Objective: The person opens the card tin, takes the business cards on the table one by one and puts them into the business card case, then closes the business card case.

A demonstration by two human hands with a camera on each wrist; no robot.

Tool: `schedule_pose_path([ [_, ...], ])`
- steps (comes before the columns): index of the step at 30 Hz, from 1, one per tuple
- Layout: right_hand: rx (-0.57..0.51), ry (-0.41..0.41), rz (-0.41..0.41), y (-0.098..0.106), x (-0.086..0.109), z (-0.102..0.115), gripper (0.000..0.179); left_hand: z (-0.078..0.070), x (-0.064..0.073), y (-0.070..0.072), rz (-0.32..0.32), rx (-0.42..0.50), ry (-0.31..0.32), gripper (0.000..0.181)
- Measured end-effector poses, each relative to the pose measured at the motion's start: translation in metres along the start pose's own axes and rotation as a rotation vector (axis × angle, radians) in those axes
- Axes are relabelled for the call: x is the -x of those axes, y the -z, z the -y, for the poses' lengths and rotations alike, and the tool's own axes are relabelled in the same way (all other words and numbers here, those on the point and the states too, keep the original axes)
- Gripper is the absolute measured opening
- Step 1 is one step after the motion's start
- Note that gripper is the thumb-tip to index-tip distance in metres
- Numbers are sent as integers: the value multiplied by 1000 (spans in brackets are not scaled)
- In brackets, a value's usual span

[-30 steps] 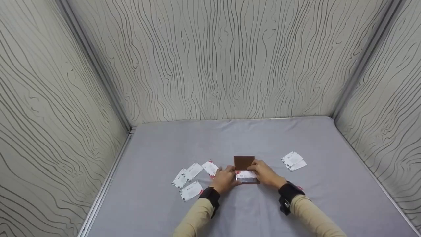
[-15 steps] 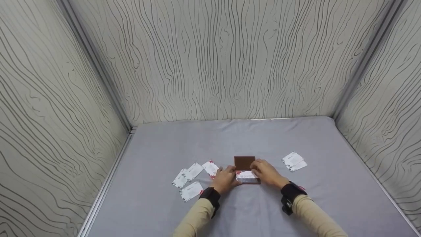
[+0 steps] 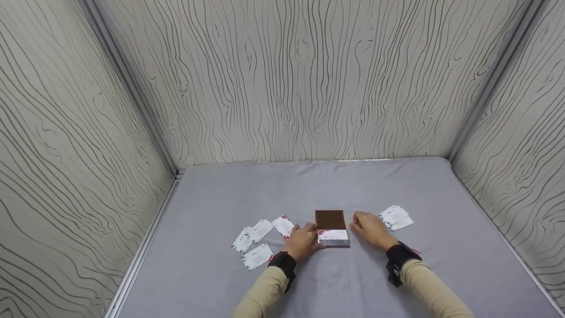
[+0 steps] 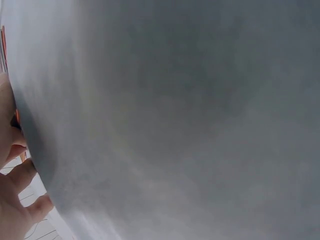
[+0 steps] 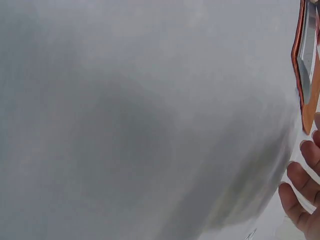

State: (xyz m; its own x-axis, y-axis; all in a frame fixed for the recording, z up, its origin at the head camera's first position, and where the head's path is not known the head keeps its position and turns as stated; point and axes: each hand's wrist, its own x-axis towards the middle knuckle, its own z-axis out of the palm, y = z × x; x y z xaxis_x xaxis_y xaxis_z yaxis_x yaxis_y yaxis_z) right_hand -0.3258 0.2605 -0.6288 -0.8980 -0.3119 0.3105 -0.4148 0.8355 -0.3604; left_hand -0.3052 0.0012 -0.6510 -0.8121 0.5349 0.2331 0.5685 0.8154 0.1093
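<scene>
A brown card holder (image 3: 330,219) lies unfolded on the grey cloth in the head view. A white card (image 3: 333,234) with red flowers sits in its lower half, behind a clear pocket. My left hand (image 3: 303,240) holds the holder's left edge, thumb low and fingers higher up. Just right of the holder is my right hand (image 3: 371,228), apart from it, fingers loosely bent with nothing in them. The right wrist view catches those fingers (image 5: 301,179) beside the holder's brown edge (image 5: 298,60). In the left wrist view, part of the left hand (image 4: 15,195) shows at the border.
Several white cards (image 3: 258,256) lie loose to the left, one with red flowers (image 3: 283,226) close to the left hand. Two overlapping cards (image 3: 394,215) rest beyond the right hand. Wood-patterned panels (image 3: 282,79) enclose the cloth-covered table (image 3: 212,190).
My right hand has let go of the card holder and moved right, toward the two overlapping cards. The left hand stays at the holder's left edge.
</scene>
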Motion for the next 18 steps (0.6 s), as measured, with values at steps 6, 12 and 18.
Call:
schedule_pose_path([
  [6,88,-72,-19,8,2,-17,14,-2,1,3,2,9,2,45],
  [12,138,-112,-29,18,6,-32,13,-1,0,2,23,12,19,46],
  [18,145,-152,-18,28,10,-44,22,-1,0,2,34,11,22,47],
])
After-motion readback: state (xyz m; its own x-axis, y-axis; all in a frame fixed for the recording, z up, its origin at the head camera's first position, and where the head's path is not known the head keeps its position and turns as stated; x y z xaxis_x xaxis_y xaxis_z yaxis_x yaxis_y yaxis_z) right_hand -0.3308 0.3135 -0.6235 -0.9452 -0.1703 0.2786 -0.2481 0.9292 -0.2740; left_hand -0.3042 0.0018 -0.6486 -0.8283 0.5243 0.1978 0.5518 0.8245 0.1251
